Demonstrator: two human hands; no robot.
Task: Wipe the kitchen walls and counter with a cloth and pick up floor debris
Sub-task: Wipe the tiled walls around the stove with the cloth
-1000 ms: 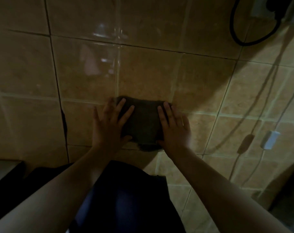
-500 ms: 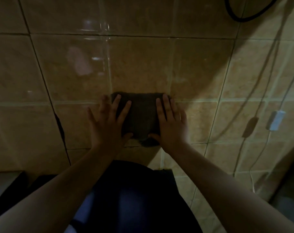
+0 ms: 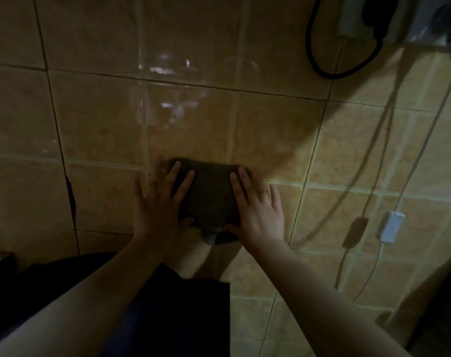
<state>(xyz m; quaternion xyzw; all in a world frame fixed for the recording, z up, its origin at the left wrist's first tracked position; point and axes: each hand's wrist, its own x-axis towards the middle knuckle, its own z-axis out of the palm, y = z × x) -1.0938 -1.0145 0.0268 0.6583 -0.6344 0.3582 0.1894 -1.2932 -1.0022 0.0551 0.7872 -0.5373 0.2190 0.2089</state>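
A dark cloth (image 3: 210, 199) is pressed flat on the tiled wall (image 3: 270, 130) by both hands. The left hand (image 3: 158, 210) is laid on the cloth's left side, with its fingers straight and spread and only two fingertips and the thumb on the cloth. The right hand (image 3: 258, 210) is laid on the cloth's right side, fingers straight and a little spread too. Nothing is pinched or gripped; the cloth is just pushed against the tiles.

Compared with a moment ago, the cloth is held the same way between the two hands, with a small corner hanging loose at the bottom. The view has shifted a bit (the black cord (image 3: 330, 70) and the plug (image 3: 358, 16) at the top right are seen in full again). The hands and cloth sit at nearly the same grout line as before, so only a short rub seems to have been made.

Shiny wet marks can be seen on the tiles above the cloth, so that part is likely wiped already. A crack (image 3: 71, 199) is seen to the left, and a thin wire with a small white box (image 3: 390, 226) hangs to the right. The counter and floor are probably still to be done.
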